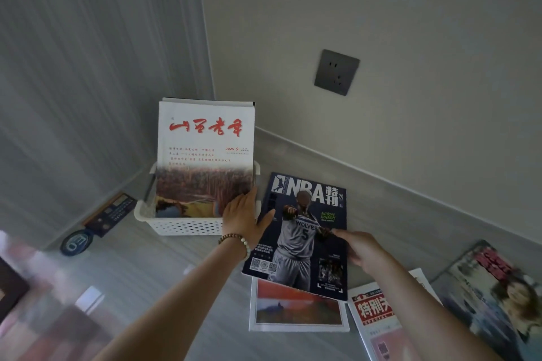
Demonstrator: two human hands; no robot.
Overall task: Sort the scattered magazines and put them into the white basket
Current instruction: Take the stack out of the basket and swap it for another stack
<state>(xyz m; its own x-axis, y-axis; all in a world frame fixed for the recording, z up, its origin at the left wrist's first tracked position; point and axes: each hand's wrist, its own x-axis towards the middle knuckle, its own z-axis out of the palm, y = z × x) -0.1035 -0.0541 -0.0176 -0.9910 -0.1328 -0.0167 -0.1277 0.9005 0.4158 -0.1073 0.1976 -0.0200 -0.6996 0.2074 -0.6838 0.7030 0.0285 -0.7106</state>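
A white perforated basket (176, 227) stands in the corner with a white magazine with red calligraphy (205, 152) upright inside it, other magazines behind. My left hand (243, 218) rests flat against that magazine's lower right edge, fingers apart. My right hand (363, 249) grips the right edge of a dark NBA magazine (305, 231), lifted and tilted just right of the basket. Under it lies a magazine with a red sunset picture (296, 308). Two more magazines lie at the right: one with red block characters (381, 319) and a glossy one (492, 293).
The grey surface (164, 278) meets walls at the left and behind. A dark wall socket (336, 72) sits above. A dark card (110, 214) and a round blue badge (76, 242) lie left of the basket. Blurred dark objects fill the lower left.
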